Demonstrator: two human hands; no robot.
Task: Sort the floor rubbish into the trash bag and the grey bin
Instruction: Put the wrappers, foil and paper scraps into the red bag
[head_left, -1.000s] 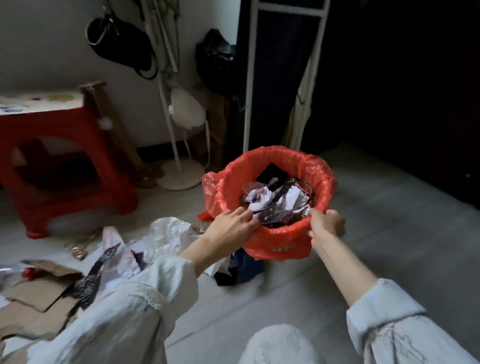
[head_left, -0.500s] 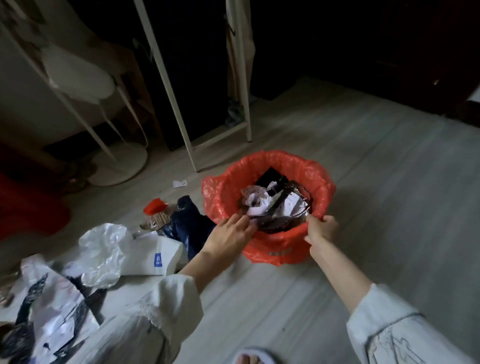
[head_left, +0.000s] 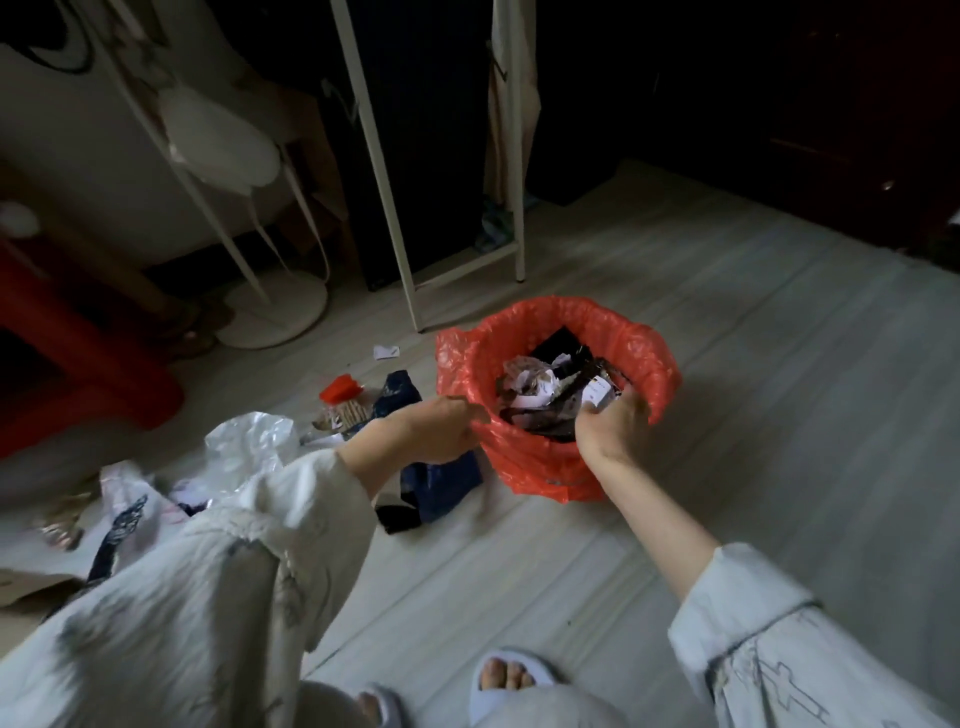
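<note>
A red trash bag (head_left: 631, 340) stands open on the floor in the middle of the view, filled with crumpled paper and dark wrappers (head_left: 550, 392). My left hand (head_left: 426, 428) pinches the bag's near left rim. My right hand (head_left: 610, 426) grips the near right rim, fingers curled over the edge. Loose rubbish lies left of the bag: a dark blue packet (head_left: 436, 475), a red-capped snack bag (head_left: 345, 400), a crumpled clear plastic bag (head_left: 249, 441) and printed paper (head_left: 122, 514). No grey bin is in view.
A white metal rack leg (head_left: 384, 171) and a white round stand base (head_left: 280, 312) stand behind the bag. A red stool (head_left: 78, 353) is at the left. Cardboard (head_left: 26, 590) lies at the far left. My slippered feet (head_left: 509, 680) are at the bottom.
The view has swung right and down, with the red stool sliding to the left edge. Both hands have stayed on the bag's near rim, the right one now curled further over the edge.
</note>
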